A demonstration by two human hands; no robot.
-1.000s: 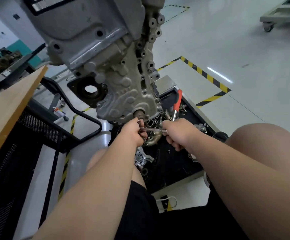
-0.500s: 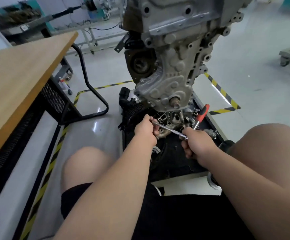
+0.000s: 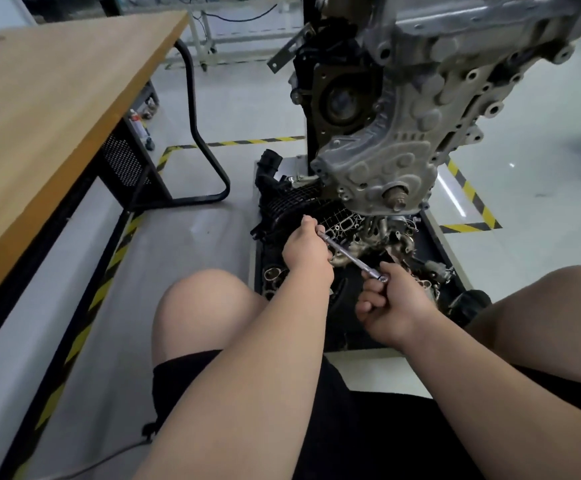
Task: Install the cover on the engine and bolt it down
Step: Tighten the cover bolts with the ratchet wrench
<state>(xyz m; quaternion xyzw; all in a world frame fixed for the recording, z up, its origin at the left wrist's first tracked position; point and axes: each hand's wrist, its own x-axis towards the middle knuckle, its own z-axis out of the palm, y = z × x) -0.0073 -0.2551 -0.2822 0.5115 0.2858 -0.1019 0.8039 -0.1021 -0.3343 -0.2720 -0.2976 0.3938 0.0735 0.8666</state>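
Both arms reach forward, left hand point(image 3: 304, 251) and right hand point(image 3: 391, 306) each gripping the ratchet wrench point(image 3: 349, 255).

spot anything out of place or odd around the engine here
Nothing looks damaged or spilled. The tray under the engine is a jumble of loose parts, and the extension bar, held between the left hand and right hand, sits below the cover, not on any bolt.
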